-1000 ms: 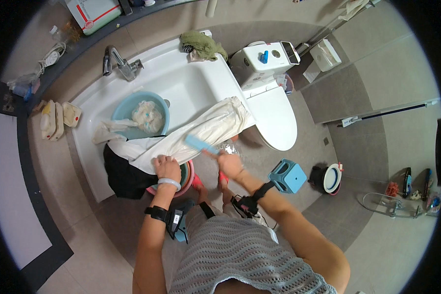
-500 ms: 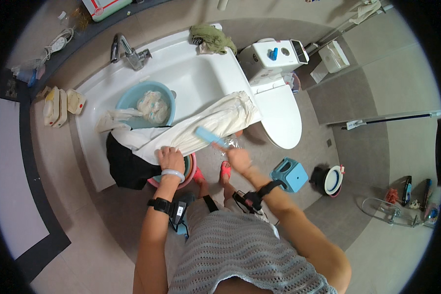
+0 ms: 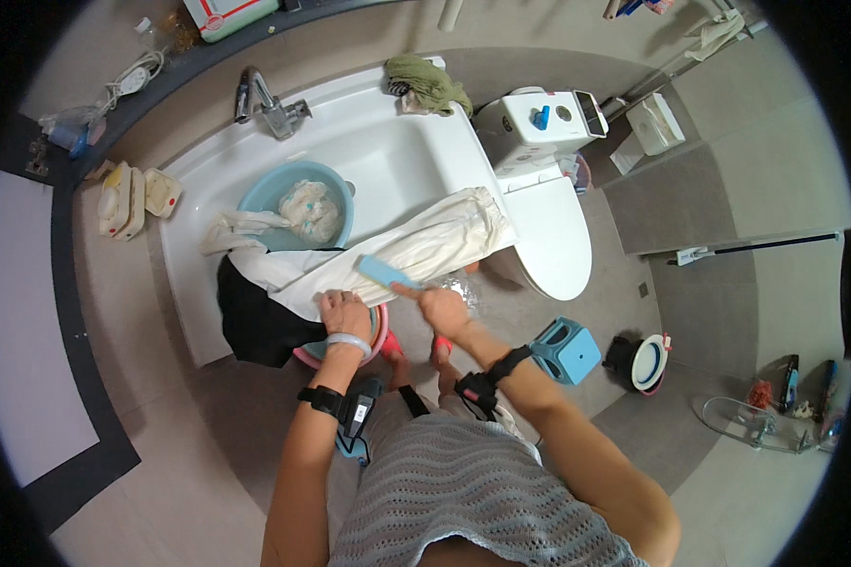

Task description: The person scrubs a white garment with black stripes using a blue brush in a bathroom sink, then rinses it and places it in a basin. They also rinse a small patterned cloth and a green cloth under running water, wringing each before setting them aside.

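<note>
A long white cloth garment is stretched slantwise over the near side of the white rectangular sink, its far end by the sink's right corner; laid out lengthwise like this, it probably offers a broad, fairly flat face to work on, though the surface bearing it is hidden beneath. At its left, a black fabric part hangs over the sink's near edge; whether it belongs to the same piece cannot be told. The left hand rests on the garment's near edge, seemingly to keep it from sliding, its fingers close together on the cloth; whether they pinch a fold is not clear. The right hand has its fingers wrapped around the handle of a light-blue, flat-backed brush, likely so that the whole forearm can drive it; the brush head lies over the white cloth, pointing up and leftward. The garment thus passes under the left fingers and beyond the right ones, which are nearer the body, with the brush head bridging that gap. Behind the garment, a round light-blue plastic basin stands inside the sink, holding a bunched white cloth, perhaps to keep it contained. Below the left hand, a round pink-rimmed basin sits partly covered, possibly placed to catch drips.
</note>
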### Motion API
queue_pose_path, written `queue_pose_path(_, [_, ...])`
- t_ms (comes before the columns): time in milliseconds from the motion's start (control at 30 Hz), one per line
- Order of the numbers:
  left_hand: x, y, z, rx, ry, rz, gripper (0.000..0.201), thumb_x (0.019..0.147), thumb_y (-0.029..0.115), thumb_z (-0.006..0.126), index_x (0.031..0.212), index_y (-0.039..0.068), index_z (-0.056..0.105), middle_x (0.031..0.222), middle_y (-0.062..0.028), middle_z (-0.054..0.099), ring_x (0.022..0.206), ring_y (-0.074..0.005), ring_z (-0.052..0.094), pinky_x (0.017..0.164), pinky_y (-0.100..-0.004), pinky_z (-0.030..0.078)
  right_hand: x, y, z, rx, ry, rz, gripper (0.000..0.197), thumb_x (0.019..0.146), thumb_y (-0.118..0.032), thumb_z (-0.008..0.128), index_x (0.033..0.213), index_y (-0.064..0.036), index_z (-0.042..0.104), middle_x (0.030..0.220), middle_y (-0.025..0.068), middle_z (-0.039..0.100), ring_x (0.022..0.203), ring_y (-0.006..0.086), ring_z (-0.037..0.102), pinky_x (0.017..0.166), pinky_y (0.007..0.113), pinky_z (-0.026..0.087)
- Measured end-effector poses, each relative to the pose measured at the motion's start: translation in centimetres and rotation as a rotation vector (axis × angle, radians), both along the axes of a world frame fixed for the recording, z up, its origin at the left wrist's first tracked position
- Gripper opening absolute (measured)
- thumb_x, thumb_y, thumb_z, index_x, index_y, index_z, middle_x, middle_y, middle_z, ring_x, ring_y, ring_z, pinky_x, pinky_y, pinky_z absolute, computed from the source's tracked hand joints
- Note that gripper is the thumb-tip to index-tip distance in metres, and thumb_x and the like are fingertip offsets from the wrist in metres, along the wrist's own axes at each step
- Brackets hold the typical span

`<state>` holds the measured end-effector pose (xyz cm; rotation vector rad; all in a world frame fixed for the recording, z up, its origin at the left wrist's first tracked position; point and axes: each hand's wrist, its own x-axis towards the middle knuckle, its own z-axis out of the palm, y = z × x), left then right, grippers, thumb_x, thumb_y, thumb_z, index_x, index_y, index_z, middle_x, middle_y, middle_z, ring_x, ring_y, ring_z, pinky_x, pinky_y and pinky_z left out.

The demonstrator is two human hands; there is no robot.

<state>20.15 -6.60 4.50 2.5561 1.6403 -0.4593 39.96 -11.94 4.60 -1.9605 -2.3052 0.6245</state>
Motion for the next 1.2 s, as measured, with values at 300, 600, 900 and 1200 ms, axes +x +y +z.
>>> queue_pose_path(300, [-2.3, -0.4, -2.0, 0.272, -0.223, -0.113, 0.020, 0.087, 0.014, 0.054, 0.083, 0.008, 0.073, 0.083, -0.0078, 0.070, 0.088, -0.0233, 0.063, 0.096, -0.0425, 0.034, 14.0, -4.1, 2.6, 0.131, -0.172, -0.375, 0.053, 0.090, -0.009, 0.050, 0.139, -0.0306, 0.051, 0.066, 0.0146, 0.062, 0.060, 0.0306, 0.063, 0.058, 0.042, 0.050])
queue_pose_path(600, [-5.4, -1.6, -0.9, 0.272, -0.397, -0.151, 0.021, 0.084, 0.014, 0.055, 0.075, 0.007, 0.073, 0.079, -0.0077, 0.069, 0.087, -0.0234, 0.061, 0.100, -0.0441, 0.033, 9.7, -6.5, 4.9, 0.069, -0.133, -0.523, 0.049, 0.092, -0.009, 0.046, 0.137, -0.0282, 0.052, 0.075, 0.0205, 0.065, 0.068, 0.0393, 0.064, 0.065, 0.047, 0.051])
queue_pose_path(900, [-7.2, -3.2, -1.7, 0.261, -0.464, -0.148, 0.017, 0.078, 0.016, 0.060, 0.077, 0.007, 0.074, 0.118, -0.0102, 0.061, 0.114, -0.0249, 0.050, 0.102, -0.0432, 0.032, 0.1, -2.1, 5.8, -0.045, -0.073, -0.182, 0.063, 0.087, -0.005, 0.047, 0.143, -0.0334, 0.042, 0.079, 0.0162, 0.062, 0.071, 0.0336, 0.065, 0.063, 0.044, 0.053])
queue_pose_path(1200, [-5.8, -3.1, -2.7, 0.204, -0.352, -0.168, 0.020, 0.077, 0.019, 0.061, 0.078, 0.006, 0.076, 0.134, -0.0108, 0.054, 0.126, -0.0272, 0.043, 0.107, -0.0450, 0.027, 10.1, 1.9, 2.3, -0.169, -0.350, -0.122, 0.058, 0.085, -0.014, 0.054, 0.140, -0.0317, 0.047, 0.080, 0.0124, 0.067, 0.069, 0.0292, 0.068, 0.063, 0.041, 0.056])
